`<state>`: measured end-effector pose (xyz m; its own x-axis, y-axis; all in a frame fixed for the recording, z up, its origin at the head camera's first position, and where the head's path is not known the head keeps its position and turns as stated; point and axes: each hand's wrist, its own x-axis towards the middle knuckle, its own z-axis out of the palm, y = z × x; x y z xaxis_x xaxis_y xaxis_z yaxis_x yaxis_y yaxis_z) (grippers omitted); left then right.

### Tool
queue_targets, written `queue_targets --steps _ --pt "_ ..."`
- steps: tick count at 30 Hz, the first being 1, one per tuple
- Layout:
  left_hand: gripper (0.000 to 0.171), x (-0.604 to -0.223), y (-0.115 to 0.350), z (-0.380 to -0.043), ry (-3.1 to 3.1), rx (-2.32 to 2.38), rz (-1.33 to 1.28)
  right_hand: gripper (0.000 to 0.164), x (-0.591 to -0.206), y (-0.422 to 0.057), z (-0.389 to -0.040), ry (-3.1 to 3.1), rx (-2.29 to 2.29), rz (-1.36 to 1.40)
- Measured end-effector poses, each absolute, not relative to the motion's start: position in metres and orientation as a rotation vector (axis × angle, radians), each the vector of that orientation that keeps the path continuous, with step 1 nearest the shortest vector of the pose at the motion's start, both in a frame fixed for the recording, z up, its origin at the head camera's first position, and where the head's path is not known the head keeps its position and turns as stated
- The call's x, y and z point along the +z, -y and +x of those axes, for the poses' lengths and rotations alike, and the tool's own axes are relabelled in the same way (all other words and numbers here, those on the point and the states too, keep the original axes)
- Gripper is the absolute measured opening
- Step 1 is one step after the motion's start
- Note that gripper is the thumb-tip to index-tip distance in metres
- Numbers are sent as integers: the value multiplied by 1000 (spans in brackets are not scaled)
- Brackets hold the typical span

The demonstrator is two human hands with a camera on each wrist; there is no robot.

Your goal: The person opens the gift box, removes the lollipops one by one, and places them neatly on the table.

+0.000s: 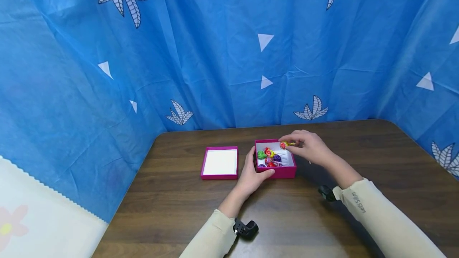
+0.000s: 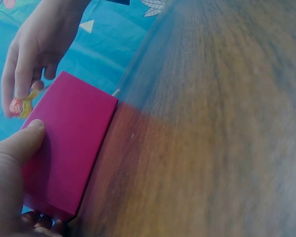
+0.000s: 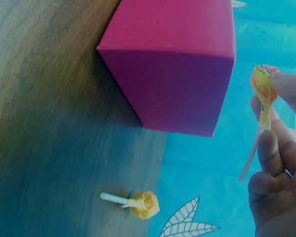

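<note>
A magenta box (image 1: 276,173) stands on the table with several wrapped lollipops (image 1: 269,153) inside, in green, yellow-red and purple wrappers. My left hand (image 1: 250,174) holds its near left corner, the thumb on the front wall and the fingers along the left side. Above the box's far right corner, my right hand (image 1: 307,145) pinches a yellow and red lollipop (image 3: 263,84) between thumb and fingers. The white stick of this lollipop points down in the right wrist view. Another orange-yellow lollipop (image 3: 144,205) lies on the table beside the box, mostly hidden by the right hand in the head view.
A magenta-rimmed lid (image 1: 219,177) with a white inside lies left of the box. The brown wooden table (image 1: 172,210) runs back to a blue patterned curtain (image 1: 215,51). Dark wrist devices (image 1: 246,229) are worn at both sleeves.
</note>
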<state>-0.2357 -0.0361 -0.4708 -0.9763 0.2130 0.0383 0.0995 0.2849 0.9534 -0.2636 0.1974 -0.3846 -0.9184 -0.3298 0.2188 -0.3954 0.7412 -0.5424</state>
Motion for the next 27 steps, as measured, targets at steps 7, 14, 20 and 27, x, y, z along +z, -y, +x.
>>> queue_targets --steps 7,14,20,27 --pt "101 -471 35 -237 -2457 1786 306 32 -385 -216 -262 2814 1014 429" --pt "100 -471 35 -237 -2472 1779 309 34 -382 -233 -262 2761 1067 257" --pt "100 -471 35 -238 -2465 1789 318 39 -388 -246 -264 2751 1028 99" --pt "100 -471 36 -238 -2465 1788 313 43 -401 -261 -267 2795 977 -42"
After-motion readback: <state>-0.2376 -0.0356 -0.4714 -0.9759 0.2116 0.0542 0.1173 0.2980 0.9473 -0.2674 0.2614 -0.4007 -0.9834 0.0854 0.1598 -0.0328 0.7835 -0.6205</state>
